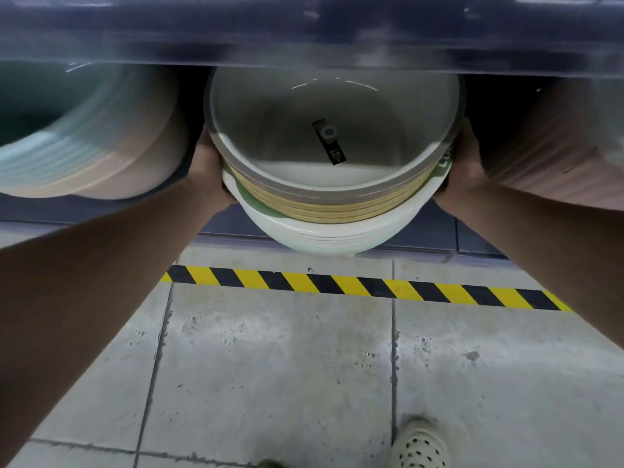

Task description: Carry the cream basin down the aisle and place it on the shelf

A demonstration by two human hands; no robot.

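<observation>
the left hand (208, 165) and right hand (468, 163) grip the cream basin (332, 184) on opposite sides, likely to steady its bulk. it hangs at the shelf (101, 212) front edge, mouth tipped outward, between neighbouring basin stacks (101, 146), seemingly to clear the upper board (304, 35).

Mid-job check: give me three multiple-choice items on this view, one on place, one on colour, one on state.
1. The basin stack is: A on the floor; B at the shelf, between left stack and right stack; C on a cart.
2. The floor tape is: A red-white; B yellow-black; C blue.
3. The hands: A hang idle; B hold the stack's two sides; C only the left touches.
B, other stacks flank it; B, striped line on the floor tiles; B, left hand and right hand clasp opposite sides.
</observation>
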